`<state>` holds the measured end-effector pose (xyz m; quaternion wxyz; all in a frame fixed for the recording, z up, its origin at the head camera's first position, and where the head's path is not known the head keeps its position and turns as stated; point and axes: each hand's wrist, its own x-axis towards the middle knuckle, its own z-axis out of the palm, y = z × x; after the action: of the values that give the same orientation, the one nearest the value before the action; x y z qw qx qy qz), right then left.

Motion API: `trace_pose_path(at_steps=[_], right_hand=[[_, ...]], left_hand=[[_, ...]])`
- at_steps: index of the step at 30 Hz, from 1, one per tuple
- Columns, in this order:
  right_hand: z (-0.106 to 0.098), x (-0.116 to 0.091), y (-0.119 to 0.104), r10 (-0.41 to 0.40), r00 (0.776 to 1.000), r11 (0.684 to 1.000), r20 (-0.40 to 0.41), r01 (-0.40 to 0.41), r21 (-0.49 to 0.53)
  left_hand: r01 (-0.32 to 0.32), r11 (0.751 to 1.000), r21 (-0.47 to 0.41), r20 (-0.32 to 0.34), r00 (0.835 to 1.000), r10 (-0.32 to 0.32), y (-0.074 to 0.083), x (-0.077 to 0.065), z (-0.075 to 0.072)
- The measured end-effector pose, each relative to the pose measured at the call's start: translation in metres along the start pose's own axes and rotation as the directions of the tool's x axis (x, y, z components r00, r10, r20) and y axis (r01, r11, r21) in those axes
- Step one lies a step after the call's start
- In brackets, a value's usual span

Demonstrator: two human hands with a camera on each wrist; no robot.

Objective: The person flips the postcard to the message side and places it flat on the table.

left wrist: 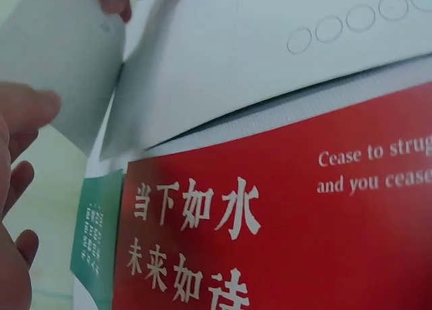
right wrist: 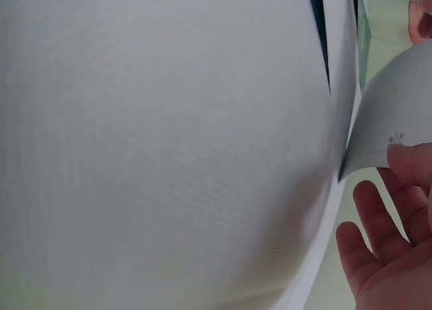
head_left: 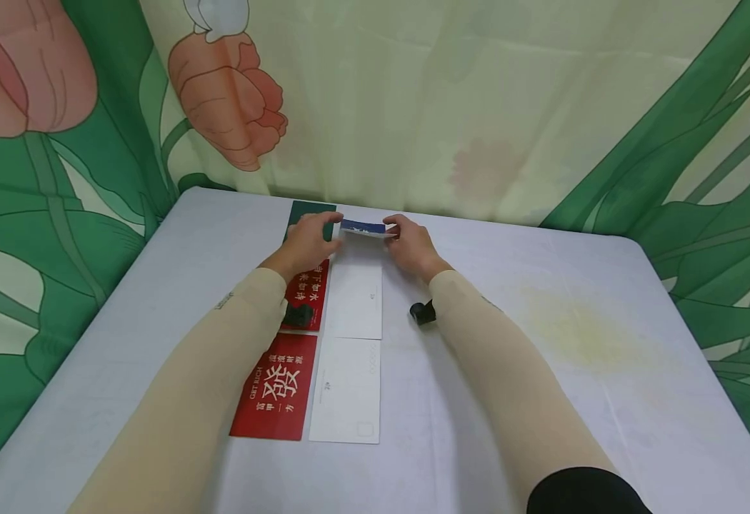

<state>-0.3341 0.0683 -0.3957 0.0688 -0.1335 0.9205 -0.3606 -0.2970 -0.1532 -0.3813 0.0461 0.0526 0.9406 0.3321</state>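
Observation:
At the table's far edge, both hands hold a postcard (head_left: 363, 228) raised and slightly bent, its blue side tipped up. My left hand (head_left: 307, 243) pinches its left end, and my right hand (head_left: 410, 246) its right end. In the right wrist view, the thumb lies on the pale back of the postcard (right wrist: 405, 100), with fingers behind it. Just below lies a white-backed postcard (head_left: 353, 293), with another (head_left: 346, 389) nearer. To their left are a green card (head_left: 311, 208), a red card with white characters (head_left: 320, 275) and a nearer red card (head_left: 272, 410).
A white cloth covers the table (head_left: 542, 428), with a yellowish stain on the right. Behind it hangs a curtain (head_left: 375, 107) printed with flowers and leaves. A black wrist camera (head_left: 423, 313) sticks out beside the right sleeve. My left forearm partly covers the red cards.

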Motion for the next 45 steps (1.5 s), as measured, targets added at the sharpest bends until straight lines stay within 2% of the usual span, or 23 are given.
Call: trace_pose_path(at_steps=[6, 14, 21, 24, 28, 32, 38, 41, 45], right_hand=[[-0.006, -0.004, -0.004, -0.066, 0.997, 0.998, -0.026, 0.066, 0.007], [-0.012, -0.007, -0.007, -0.070, 0.996, 0.997, -0.053, 0.071, 0.006], [-0.014, -0.008, -0.014, -0.059, 0.993, 0.996, -0.104, 0.065, 0.063], [-0.014, -0.008, -0.017, -0.035, 0.993, 0.990, -0.117, 0.050, 0.131], [-0.013, -0.007, -0.020, 0.009, 0.991, 0.971, -0.131, 0.023, 0.239], [-0.011, -0.006, -0.021, 0.030, 0.983, 0.953, -0.179, 0.026, 0.302], [-0.008, -0.006, -0.021, 0.035, 0.967, 0.959, -0.254, 0.039, 0.281], [-0.008, -0.006, -0.020, 0.042, 0.968, 0.967, -0.248, 0.024, 0.253], [-0.007, -0.006, -0.018, 0.038, 0.977, 0.969, -0.209, 0.015, 0.246]], left_hand=[[-0.044, 0.996, 0.074, -0.005, 0.999, 0.045, 0.000, 0.001, -0.001], [-0.059, 0.995, 0.076, -0.056, 0.996, 0.063, 0.002, 0.004, 0.000], [-0.045, 0.999, 0.009, -0.129, 0.991, 0.045, 0.004, 0.005, 0.001], [-0.040, 0.996, -0.081, -0.156, 0.987, 0.027, 0.006, 0.005, 0.001], [-0.039, 0.980, -0.196, -0.177, 0.984, 0.003, 0.009, 0.003, 0.001], [-0.048, 0.970, -0.239, -0.200, 0.980, 0.000, 0.010, 0.003, 0.001], [-0.047, 0.953, -0.300, -0.203, 0.979, -0.016, 0.010, 0.004, 0.003], [-0.047, 0.953, -0.300, -0.201, 0.980, -0.015, 0.010, 0.004, 0.005], [-0.037, 0.967, -0.252, -0.194, 0.981, -0.013, 0.010, 0.004, 0.006]])
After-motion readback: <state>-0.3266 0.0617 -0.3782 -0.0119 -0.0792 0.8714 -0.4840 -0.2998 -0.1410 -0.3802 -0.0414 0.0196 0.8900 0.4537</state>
